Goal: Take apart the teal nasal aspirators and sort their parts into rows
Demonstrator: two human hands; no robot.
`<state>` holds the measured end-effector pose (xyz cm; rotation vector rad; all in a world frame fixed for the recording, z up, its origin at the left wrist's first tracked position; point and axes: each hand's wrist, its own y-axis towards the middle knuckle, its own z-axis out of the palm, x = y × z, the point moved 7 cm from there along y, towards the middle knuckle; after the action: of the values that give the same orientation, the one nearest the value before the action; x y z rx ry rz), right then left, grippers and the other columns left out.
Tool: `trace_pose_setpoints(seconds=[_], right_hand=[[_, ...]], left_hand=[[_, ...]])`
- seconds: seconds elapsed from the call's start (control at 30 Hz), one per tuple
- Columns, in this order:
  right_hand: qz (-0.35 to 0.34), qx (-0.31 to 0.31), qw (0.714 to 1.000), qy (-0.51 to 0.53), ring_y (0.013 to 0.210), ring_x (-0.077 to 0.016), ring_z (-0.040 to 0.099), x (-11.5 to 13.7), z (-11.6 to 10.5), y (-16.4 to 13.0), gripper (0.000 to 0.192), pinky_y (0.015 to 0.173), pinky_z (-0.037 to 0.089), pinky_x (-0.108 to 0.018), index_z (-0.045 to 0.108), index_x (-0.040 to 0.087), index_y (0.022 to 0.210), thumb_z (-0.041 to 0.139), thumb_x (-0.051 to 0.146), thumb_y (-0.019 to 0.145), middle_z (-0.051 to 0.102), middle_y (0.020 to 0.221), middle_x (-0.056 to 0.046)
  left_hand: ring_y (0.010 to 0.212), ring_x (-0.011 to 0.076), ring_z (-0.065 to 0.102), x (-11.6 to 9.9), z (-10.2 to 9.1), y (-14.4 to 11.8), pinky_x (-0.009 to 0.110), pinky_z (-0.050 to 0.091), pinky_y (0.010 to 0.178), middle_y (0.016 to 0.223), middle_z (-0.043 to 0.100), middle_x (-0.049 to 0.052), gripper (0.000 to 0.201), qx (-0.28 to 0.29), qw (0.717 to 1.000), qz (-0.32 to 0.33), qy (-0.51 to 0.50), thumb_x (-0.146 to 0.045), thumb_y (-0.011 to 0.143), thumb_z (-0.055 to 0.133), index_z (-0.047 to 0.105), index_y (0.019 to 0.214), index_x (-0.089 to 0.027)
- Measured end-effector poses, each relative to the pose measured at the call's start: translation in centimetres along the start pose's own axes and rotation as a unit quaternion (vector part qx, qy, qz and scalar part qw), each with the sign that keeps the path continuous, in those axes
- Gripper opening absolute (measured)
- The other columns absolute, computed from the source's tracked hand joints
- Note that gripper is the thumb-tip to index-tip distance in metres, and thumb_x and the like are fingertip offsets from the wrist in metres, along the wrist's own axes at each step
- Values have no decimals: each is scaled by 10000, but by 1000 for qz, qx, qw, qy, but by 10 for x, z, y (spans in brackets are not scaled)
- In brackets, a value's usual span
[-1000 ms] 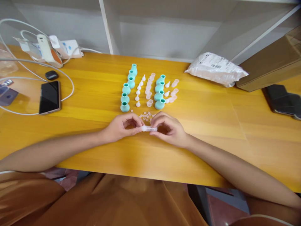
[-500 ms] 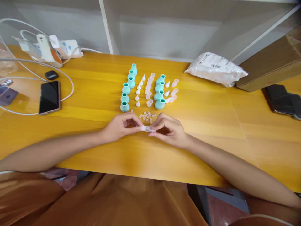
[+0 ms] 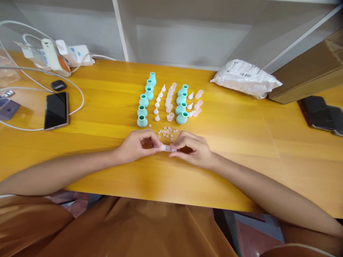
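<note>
Above the wooden table, my left hand (image 3: 138,145) pinches a small white piece (image 3: 162,147) between thumb and fingertips. My right hand (image 3: 194,149) grips a clear plastic tube-like piece (image 3: 168,148), whose left end meets the white piece. Fingertips hide part of both. Just beyond lie several small translucent rings (image 3: 167,132). Farther back stand rows of turquoise bulbs (image 3: 144,101) with open necks, small white pear-shaped pieces (image 3: 157,104) and translucent pinkish cups (image 3: 169,101). A second turquoise row (image 3: 181,108) has similar white pieces and cups to its right.
On the left are a phone (image 3: 56,110) on a white cable, a black earbud-like case (image 3: 58,85) and white chargers (image 3: 76,55). A plastic-wrapped parcel (image 3: 246,78), a cardboard box (image 3: 308,67) and a black item (image 3: 320,114) lie at right.
Both hands hold the same pieces in nearly the same place. The left hand and the joined pieces have shifted very slightly; the rows on the table are unchanged.
</note>
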<state>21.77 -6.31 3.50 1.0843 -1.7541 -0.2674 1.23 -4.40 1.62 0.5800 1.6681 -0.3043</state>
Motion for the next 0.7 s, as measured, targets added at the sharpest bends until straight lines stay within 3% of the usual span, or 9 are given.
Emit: trace_pose_setpoints(seconds=[0.2, 0.43, 0.7], right_hand=[[2, 5, 1000, 2, 818, -162, 753, 0, 1, 0, 194, 707, 636, -281, 735, 209, 1055, 898, 295, 993, 765, 952, -55], [-33, -27, 999, -31, 815, -174, 756, 7, -1, 0, 183, 692, 653, -295, 727, 230, 1062, 895, 262, 996, 742, 909, -35], [-5, -19, 999, -25, 805, -161, 774, 2, -2, 1, 186, 677, 640, -274, 718, 217, 1073, 867, 315, 1023, 778, 958, -59]], left_hand=[[859, 180, 774, -1, 1, -1, 290, 590, 785, 945, 826, 60, 182, 10, 1000, 1, 12, -329, 941, 893, 780, 922, -187], [937, 161, 733, 4, 4, 0, 292, 599, 879, 1034, 768, 44, 185, 15, 1000, 6, -5, -351, 1029, 816, 755, 1116, -199], [880, 182, 740, 13, 2, -2, 311, 567, 815, 972, 817, 52, 308, 11, 999, -25, 23, -501, 994, 857, 808, 1010, -197]])
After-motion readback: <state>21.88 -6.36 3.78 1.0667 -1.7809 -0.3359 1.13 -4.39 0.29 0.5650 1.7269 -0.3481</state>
